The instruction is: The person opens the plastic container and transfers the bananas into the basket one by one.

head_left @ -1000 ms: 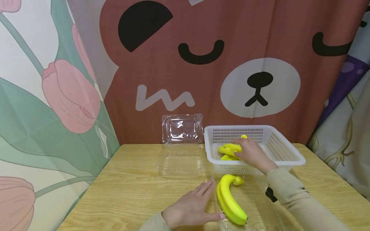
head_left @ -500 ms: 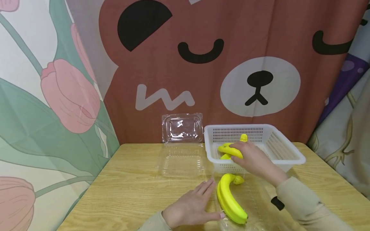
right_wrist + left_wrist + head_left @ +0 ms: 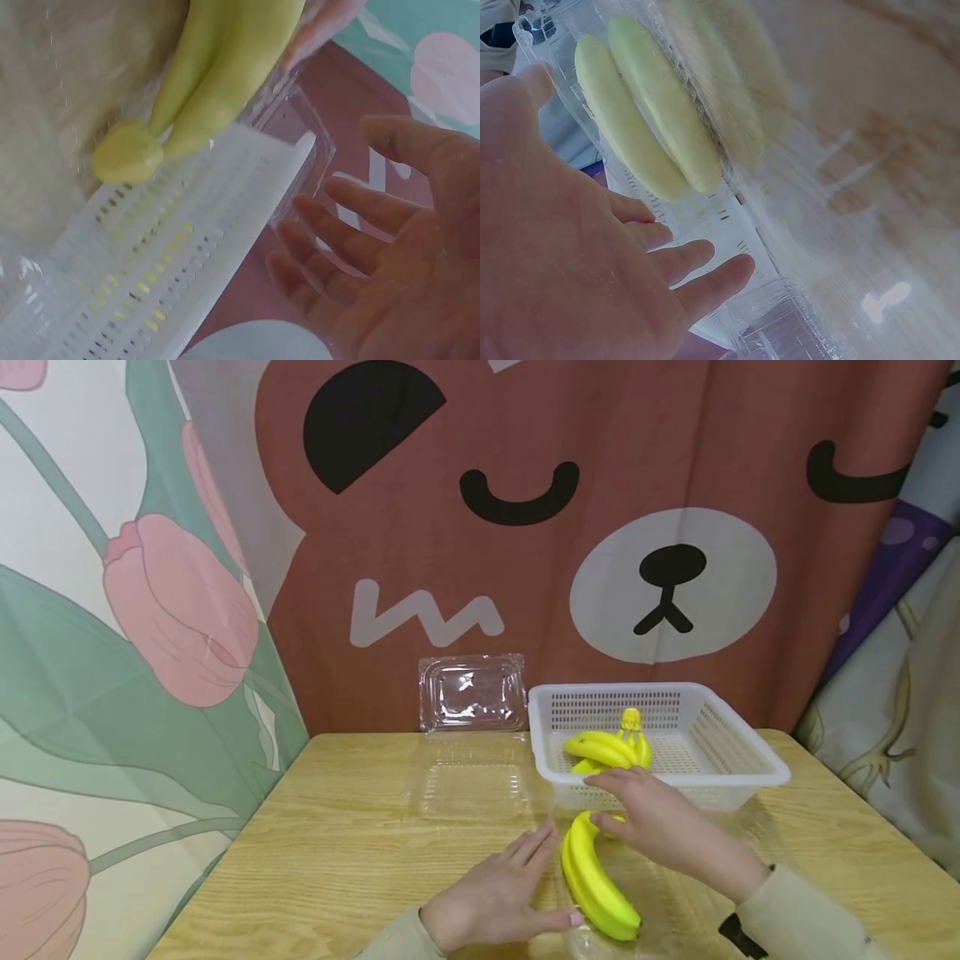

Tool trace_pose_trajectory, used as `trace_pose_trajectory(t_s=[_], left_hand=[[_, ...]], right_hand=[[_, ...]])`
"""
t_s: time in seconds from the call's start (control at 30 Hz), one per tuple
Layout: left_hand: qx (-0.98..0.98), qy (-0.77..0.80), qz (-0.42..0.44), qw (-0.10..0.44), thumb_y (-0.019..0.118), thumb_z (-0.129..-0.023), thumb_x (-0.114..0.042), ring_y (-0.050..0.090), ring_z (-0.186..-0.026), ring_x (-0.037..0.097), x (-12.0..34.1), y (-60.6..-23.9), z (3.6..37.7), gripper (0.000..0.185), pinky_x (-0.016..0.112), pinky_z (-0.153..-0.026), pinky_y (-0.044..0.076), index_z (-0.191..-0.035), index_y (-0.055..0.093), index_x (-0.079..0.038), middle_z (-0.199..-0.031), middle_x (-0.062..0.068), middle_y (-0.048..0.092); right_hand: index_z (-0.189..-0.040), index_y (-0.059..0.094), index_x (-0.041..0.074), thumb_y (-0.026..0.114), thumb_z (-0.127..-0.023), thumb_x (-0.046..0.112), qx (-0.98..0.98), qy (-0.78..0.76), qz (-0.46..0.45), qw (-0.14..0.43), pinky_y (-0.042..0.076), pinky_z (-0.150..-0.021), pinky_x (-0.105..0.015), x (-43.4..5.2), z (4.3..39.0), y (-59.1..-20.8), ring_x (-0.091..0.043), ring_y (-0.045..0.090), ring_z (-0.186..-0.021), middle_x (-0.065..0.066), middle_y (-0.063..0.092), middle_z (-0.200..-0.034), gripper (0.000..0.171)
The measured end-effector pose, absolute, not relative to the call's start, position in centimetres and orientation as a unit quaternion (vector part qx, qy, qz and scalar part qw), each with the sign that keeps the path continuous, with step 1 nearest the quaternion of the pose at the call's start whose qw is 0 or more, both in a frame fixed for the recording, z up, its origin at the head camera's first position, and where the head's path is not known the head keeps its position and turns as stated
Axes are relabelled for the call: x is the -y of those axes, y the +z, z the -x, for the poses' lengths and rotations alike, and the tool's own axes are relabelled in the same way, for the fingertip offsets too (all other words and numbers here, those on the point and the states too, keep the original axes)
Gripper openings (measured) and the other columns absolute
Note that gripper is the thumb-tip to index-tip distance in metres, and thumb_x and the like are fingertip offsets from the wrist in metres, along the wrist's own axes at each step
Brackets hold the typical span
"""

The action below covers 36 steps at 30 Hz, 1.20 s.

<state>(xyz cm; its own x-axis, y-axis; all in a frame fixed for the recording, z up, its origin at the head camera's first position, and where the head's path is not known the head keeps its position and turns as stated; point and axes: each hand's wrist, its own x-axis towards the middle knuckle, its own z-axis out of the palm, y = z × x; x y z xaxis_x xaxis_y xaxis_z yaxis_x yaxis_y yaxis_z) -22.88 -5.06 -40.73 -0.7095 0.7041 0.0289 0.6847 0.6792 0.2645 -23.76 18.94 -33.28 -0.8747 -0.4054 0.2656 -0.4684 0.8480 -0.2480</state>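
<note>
A bunch of yellow bananas (image 3: pixel 598 883) lies in a clear plastic container (image 3: pixel 667 906) near the table's front. Beside its left edge, my left hand (image 3: pixel 487 895) has its fingers extended and thumb close to the bananas; the left wrist view shows that hand (image 3: pixel 592 225) next to the bananas (image 3: pixel 664 105). My right hand (image 3: pixel 675 827) hovers over the stem end, between the bunch and the white basket (image 3: pixel 720 779). Nothing is in its grasp; the right wrist view shows its fingers (image 3: pixel 345 240) spread and loosely bent. More bananas (image 3: pixel 602 747) lie inside the basket.
Behind and left of the bananas, another clear container (image 3: pixel 472 785) stands with its lid (image 3: pixel 472 693) raised against the curtain (image 3: pixel 420 543). The basket sits at the back of the wooden table (image 3: pixel 337 827), to that container's right.
My right hand has drawn back from the bananas in the basket, toward me, to above the near bunch. The basket bananas stay inside. My left hand keeps its place.
</note>
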Motion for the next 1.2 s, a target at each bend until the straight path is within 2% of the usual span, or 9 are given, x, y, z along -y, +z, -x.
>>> trace_pose_trajectory(t_s=[0.4,0.57,0.67,0.9,1.1,1.2], left_hand=[[-0.917,0.127,-0.376,0.043,0.034,-0.088,-0.08,0.02,-0.147,0.023,5.1,-40.8,22.8,0.097,0.042,-0.114,0.031,-0.16,0.011,-0.017,-0.164,-0.001,0.008],[-0.916,0.127,-0.378,0.04,0.035,-0.089,-0.078,0.02,-0.147,0.023,5.1,-40.8,22.8,0.096,0.042,-0.113,0.031,-0.16,0.011,-0.017,-0.164,0.0,0.008],[-0.915,0.131,-0.379,0.047,0.035,-0.09,-0.078,0.02,-0.147,0.022,5.1,-40.8,22.9,0.096,0.043,-0.113,0.031,-0.16,0.011,-0.017,-0.164,0.0,0.008],[-0.915,0.132,-0.379,0.05,0.034,-0.09,-0.078,0.019,-0.147,0.022,5.1,-40.8,22.9,0.096,0.042,-0.114,0.031,-0.16,0.011,-0.017,-0.164,0.0,0.008],[-0.918,0.132,-0.37,0.055,0.034,-0.088,-0.08,0.02,-0.147,0.022,5.1,-40.7,22.8,0.098,0.043,-0.113,0.031,-0.16,0.01,-0.018,-0.164,-0.002,0.005],[-0.919,0.132,-0.366,0.058,0.034,-0.087,-0.081,0.019,-0.147,0.022,5.1,-40.7,22.7,0.098,0.043,-0.113,0.032,-0.16,0.01,-0.019,-0.164,-0.003,0.005]], right_hand=[[-0.131,0.061,0.008,0.077,-0.085,0.036,0.969,0.172,-0.172,0.029,0.047,-0.096,-0.056,-17.8,21.3,-35.4,-0.033,0.059,-0.116,-0.009,0.064,-0.126,0.056],[-0.129,0.061,0.005,0.079,-0.08,0.042,0.972,0.172,-0.161,0.014,0.05,-0.089,-0.056,-17.5,21.0,-36.7,-0.034,0.063,-0.105,-0.011,0.067,-0.117,0.064],[-0.128,0.06,0.003,0.081,-0.079,0.04,0.971,0.178,-0.16,0.0,0.053,-0.083,-0.054,-17.2,21.0,-37.4,-0.03,0.065,-0.097,-0.008,0.069,-0.109,0.064],[-0.127,0.059,0.001,0.082,-0.08,0.03,0.967,0.206,-0.146,0.012,0.053,-0.07,-0.04,-16.2,21.4,-38.5,-0.014,0.057,-0.078,0.006,0.062,-0.087,0.061],[-0.116,0.061,0.006,0.084,-0.076,0.027,0.967,0.216,-0.121,0.055,0.05,-0.063,-0.037,-15.5,21.5,-39.0,-0.014,0.054,-0.07,0.006,0.06,-0.08,0.05],[-0.115,0.06,0.006,0.085,-0.075,0.026,0.968,0.215,-0.115,0.064,0.05,-0.062,-0.037,-15.4,21.5,-39.2,-0.015,0.054,-0.069,0.005,0.06,-0.079,0.051]])
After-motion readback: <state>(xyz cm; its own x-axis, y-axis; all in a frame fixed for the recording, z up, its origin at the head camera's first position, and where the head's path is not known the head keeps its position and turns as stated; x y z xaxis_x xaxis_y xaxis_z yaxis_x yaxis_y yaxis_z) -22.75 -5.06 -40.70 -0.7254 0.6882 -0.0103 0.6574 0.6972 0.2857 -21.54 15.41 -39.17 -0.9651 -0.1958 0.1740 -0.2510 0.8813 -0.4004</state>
